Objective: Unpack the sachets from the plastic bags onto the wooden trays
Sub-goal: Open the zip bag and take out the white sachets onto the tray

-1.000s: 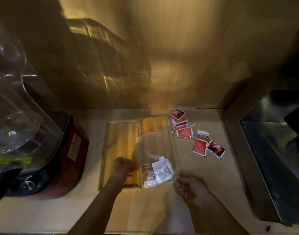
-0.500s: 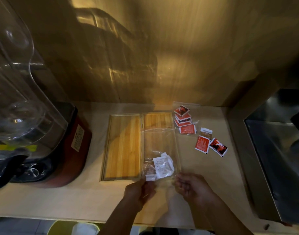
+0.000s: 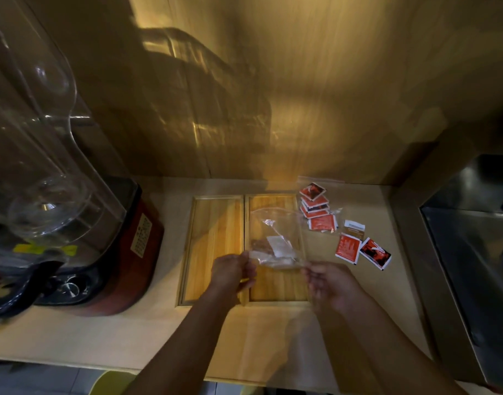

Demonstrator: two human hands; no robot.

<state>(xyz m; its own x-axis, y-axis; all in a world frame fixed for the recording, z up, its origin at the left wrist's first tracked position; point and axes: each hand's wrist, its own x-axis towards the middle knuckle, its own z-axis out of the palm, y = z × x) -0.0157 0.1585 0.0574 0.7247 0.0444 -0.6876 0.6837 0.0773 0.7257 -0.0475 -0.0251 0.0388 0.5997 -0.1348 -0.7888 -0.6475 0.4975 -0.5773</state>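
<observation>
Now both hands are up over the trays: the left hand [image 3: 233, 271] pinches the near-left edge of the clear plastic bag [image 3: 276, 240], fingers closed on the film, and the right hand [image 3: 328, 283] grips the near-right edge the same way. The bag hangs between them above the right wooden tray [image 3: 276, 286], with white sachets [image 3: 278, 246] bunched inside near its lower end; motion blur hides any print on them. The left wooden tray [image 3: 216, 246] lies bare, touching its twin along the long side.

Off the right tray's far-right corner, a second plastic bag [image 3: 318, 201] lies flat on the counter [image 3: 159, 337] with red sachets [image 3: 315, 206] fanned out in it. Nearer, three loose packets sit together: a brown-and-white sachet [image 3: 354, 228], a red one [image 3: 347, 248], and a red-and-black one [image 3: 375, 253]. Their writing is too small to read.

At the counter's left edge stands a red blender [image 3: 124, 252] with a clear jug and a pale label of unreadable text. A steel sink [image 3: 472, 252] runs along the right edge.
</observation>
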